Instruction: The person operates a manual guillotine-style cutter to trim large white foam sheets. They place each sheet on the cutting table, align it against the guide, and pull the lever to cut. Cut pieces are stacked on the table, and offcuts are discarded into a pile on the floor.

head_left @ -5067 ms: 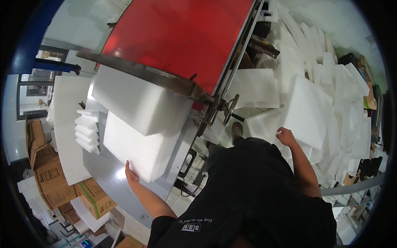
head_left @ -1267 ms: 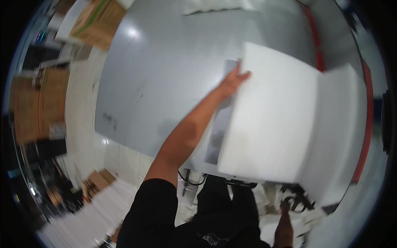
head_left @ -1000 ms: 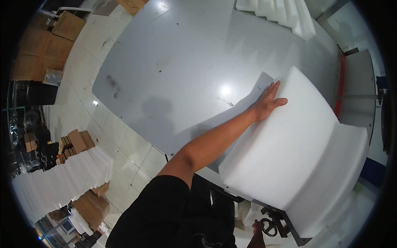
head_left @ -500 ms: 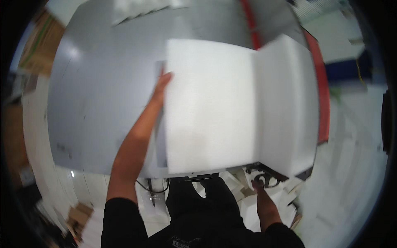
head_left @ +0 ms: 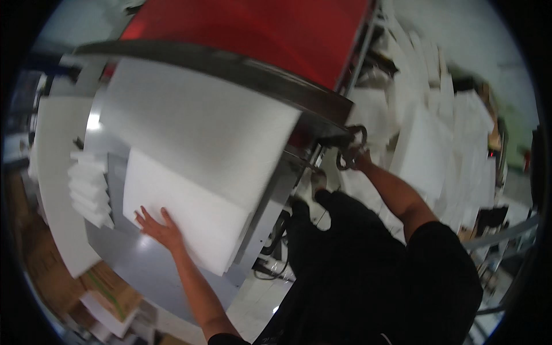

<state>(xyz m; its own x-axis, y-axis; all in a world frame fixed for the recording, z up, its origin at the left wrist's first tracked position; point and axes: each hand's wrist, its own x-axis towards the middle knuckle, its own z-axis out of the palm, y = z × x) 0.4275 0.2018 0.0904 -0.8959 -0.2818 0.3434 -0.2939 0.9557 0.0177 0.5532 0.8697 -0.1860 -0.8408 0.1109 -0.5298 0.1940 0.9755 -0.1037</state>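
A white foam sheet (head_left: 184,213) lies on the grey metal tabletop (head_left: 167,282). Beyond it, a larger shaded foam panel (head_left: 201,121) slants up to the dark metal edge of a red machine (head_left: 247,29). My left hand (head_left: 162,228) rests on the near foam sheet, fingers spread and holding nothing. Off to the right, beside the machine, my right hand (head_left: 360,159) is closed around a dark curved handle (head_left: 343,158); its fingertips are partly hidden.
Zigzag-cut white foam (head_left: 90,190) sits at the tabletop's left, with a long white board (head_left: 57,184) beyond it. Cardboard boxes (head_left: 109,290) stand at the lower left. Many white foam offcuts (head_left: 425,144) are heaped on the floor to the right.
The view has swung round to the right, bringing the red machine to the top. My left hand has gone from the foam's side edge to lying spread on its top. My right hand stays by the handle.
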